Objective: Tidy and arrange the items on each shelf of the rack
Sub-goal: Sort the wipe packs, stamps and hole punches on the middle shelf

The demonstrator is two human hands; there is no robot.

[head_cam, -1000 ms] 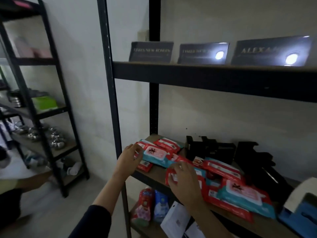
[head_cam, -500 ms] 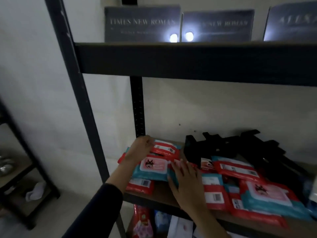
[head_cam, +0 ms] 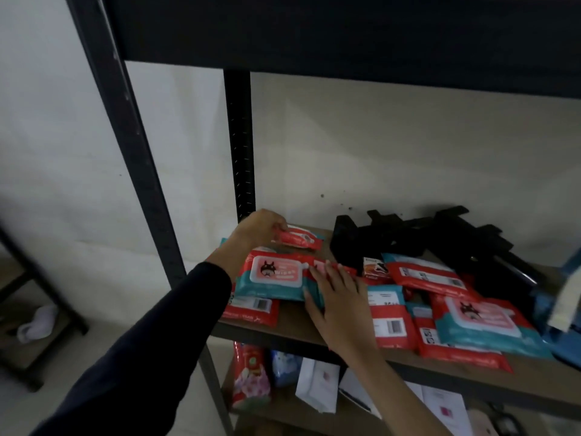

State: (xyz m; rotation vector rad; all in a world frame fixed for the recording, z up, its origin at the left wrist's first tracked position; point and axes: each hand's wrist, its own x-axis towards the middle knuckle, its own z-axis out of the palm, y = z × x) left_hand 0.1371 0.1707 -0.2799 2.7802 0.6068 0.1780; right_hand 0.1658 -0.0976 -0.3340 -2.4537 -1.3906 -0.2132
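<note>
Several wet-wipe packs lie scattered on the wooden shelf of the black metal rack, and we work among them with both hands.

1. Rack. The front upright stands to the left of our left fingers; the rear upright rises just behind them. A dark beam crosses the top of the view.

2. Black holders. These stand at the back of the shelf, beyond and to the right of our right fingers. Their exact form is too dark to tell.

3. Lower shelf. Below our hands we see a red patterned pack, a blue pack and white paper packets.

4. Right-side packs. A teal and red pack with a pink lid lies well to the right of our right fingers, on top of other red packs. A red pack with a barcode lies just to the right of our right wrist.

5. Front pack. This teal and red pack with a pink lid lies between our two hands, over another red pack.

6. Right hand. Our fingers are straight and slightly spread, pressed flat on the right end of the front pack.

7. Left hand. Our fingers are curled, pinching the left end of a small red pack at the rear of the shelf.
</note>
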